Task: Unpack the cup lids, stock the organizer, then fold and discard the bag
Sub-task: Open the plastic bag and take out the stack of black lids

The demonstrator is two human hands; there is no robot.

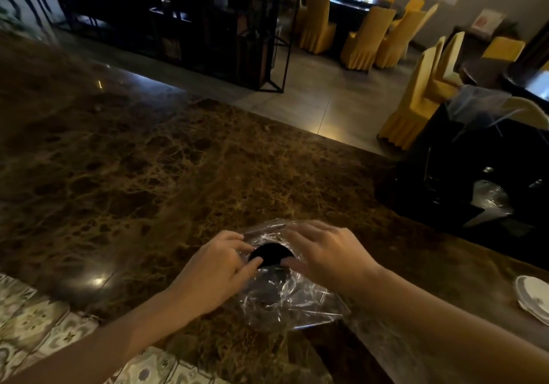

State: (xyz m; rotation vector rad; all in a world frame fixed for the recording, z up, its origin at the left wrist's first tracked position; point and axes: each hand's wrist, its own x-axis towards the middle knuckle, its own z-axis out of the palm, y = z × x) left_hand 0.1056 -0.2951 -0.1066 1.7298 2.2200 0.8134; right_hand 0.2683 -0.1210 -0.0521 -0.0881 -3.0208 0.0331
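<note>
Between both hands [267, 260], a black lid [271, 254] lies on the clear bag [285, 297].

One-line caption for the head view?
Both hands, left and right, work black lids from a clear bag on a marble counter.

Both hands [218, 267] on clear bag [285, 300], black lid [271, 253] prob. inside, on counter [133, 175].

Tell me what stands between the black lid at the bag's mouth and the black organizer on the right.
Nothing visible does. The black lid sits at the mouth of the clear bag, held by the left hand and right hand. Bare marble counter runs to the organizer.
</note>
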